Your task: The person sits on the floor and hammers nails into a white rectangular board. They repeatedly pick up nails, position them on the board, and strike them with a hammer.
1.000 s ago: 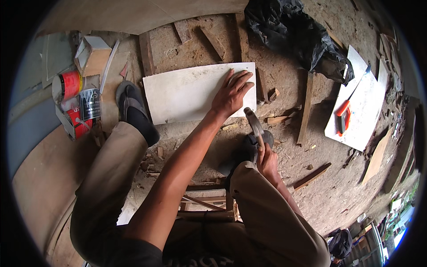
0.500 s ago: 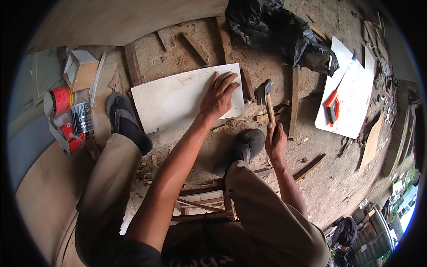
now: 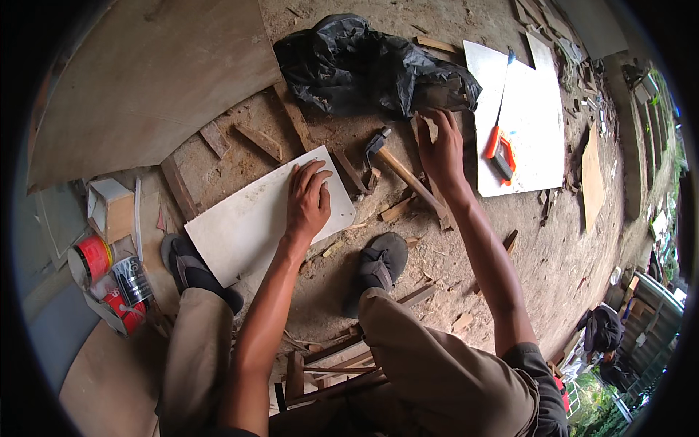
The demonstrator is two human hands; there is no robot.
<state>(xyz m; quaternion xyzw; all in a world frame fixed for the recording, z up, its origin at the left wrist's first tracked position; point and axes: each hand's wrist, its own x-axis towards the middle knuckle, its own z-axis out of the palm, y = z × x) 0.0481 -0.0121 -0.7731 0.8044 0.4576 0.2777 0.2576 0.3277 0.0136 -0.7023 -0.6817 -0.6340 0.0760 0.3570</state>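
Note:
My left hand [image 3: 309,207] lies flat on a white board [image 3: 244,222], fingers stretched toward its far right corner. The board rests on the ground at a slant, near my left foot. My right hand [image 3: 443,149] reaches forward to the edge of a crumpled black plastic bag [image 3: 357,62], fingers extended and thumb apart. Beneath that hand runs a wooden strip [image 3: 439,207]; whether the fingers touch it I cannot tell. A hammer [image 3: 405,173] with a dark head and wooden handle lies on the ground between my hands, its handle end over the strip.
Right of the bag, a handsaw [image 3: 501,156] with an orange and black handle lies on a white sheet [image 3: 535,120]. Paint cans [image 3: 131,280] and a small wooden box [image 3: 113,211] stand at the left. A large panel [image 3: 160,80] covers the far left, with wood offcuts [image 3: 258,140] beside it.
My right hand has let go of the hammer, now lying on the ground, and moved forward to the bag's edge. The left hand stays on the board. The whole view has turned and shifted right.

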